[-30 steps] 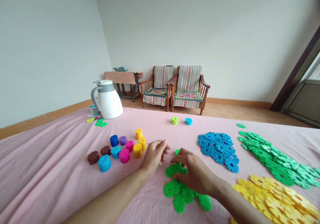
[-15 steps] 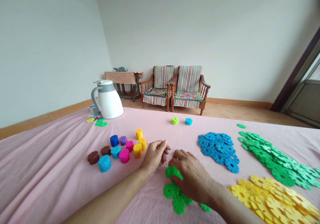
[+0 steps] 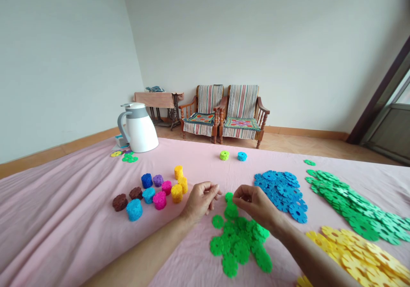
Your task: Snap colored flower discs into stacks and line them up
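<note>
My left hand (image 3: 201, 200) is just left of centre, its thumb and fingers curled together; whatever they may hold is hidden. Across from it, my right hand (image 3: 258, 203) bends its fingertips down at the upper edge of a pile of bright green flower-shaped discs (image 3: 241, 240). Its fingers are closed toward the thumb, and I cannot make out anything between them. Left of my left hand stand short stacks of the same discs: yellow (image 3: 177, 193), pink (image 3: 159, 200), light blue (image 3: 134, 209), dark blue (image 3: 146, 180), purple (image 3: 158, 180) and brown (image 3: 119, 202).
Loose blue discs (image 3: 282, 191), darker green discs (image 3: 355, 206) and yellow discs (image 3: 361, 257) are heaped on the right. Small lime (image 3: 224, 155) and blue (image 3: 242, 156) stacks stand farther back. A white jug (image 3: 142, 131) is at back left on the pink cloth (image 3: 80, 218).
My right hand has moved right and slightly up from over the green pile, uncovering more of its discs. My left hand has stayed nearly in place.
</note>
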